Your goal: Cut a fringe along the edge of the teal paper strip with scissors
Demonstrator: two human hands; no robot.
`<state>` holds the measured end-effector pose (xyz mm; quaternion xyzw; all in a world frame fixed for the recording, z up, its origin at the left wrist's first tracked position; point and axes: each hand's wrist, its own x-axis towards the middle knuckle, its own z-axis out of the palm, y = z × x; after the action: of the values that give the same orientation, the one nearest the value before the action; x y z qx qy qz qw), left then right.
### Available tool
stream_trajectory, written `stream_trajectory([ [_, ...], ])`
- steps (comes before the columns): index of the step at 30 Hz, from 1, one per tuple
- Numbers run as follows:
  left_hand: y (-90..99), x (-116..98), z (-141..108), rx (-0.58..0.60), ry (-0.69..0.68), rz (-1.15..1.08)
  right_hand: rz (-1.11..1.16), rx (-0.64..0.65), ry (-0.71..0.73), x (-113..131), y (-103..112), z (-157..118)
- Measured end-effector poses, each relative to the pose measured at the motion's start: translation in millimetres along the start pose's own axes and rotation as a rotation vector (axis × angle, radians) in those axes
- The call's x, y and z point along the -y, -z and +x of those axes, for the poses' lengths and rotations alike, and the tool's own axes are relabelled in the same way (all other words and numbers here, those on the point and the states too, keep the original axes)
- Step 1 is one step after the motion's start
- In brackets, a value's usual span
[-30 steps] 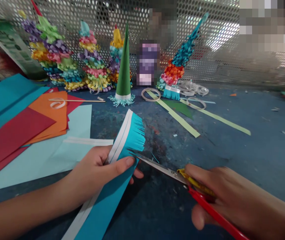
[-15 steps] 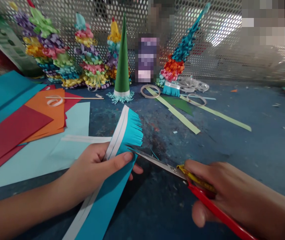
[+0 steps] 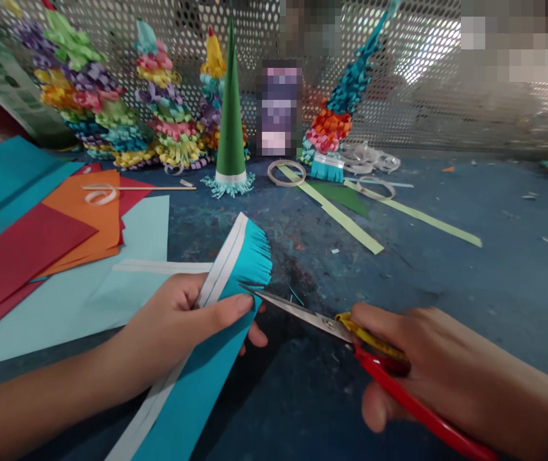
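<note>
My left hand pinches a long blue paper strip between thumb and fingers. White tape runs along the strip's left edge, and its far end is cut into a fine fringe. In my right hand is a pair of scissors with red and yellow handles, my fingers wrapped round them. The blades point left and lie at the strip's right edge, just below the fringe and beside my left thumb. They look nearly closed.
Coloured paper sheets lie at the left, with a thin wooden stick over them. Behind stand a green paper cone and several frilled paper cones. Tape rolls and pale green strips lie farther back.
The fringed end of the blue strip has dipped a little. Both hands and the scissors have shifted slightly left in view, and the blades look closer together.
</note>
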<state>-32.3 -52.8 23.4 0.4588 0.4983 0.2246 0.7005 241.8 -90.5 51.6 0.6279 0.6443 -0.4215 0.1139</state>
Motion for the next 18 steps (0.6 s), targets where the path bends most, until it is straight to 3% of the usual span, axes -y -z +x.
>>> stream_trajectory([
  [3, -1.2, -1, -2, -0.018, 0.021, 0.063, 0.02, 0.014, -0.011, 5, 0, -3],
  [11, 2.3, 3, 0, 0.026, 0.017, 0.038, 0.039, -0.01, 0.18, -10, -2, 0],
  [18, 3.0, 4, -1, 0.017, 0.007, 0.086, 0.068, -0.001, 0.14, -3, 1, -2],
])
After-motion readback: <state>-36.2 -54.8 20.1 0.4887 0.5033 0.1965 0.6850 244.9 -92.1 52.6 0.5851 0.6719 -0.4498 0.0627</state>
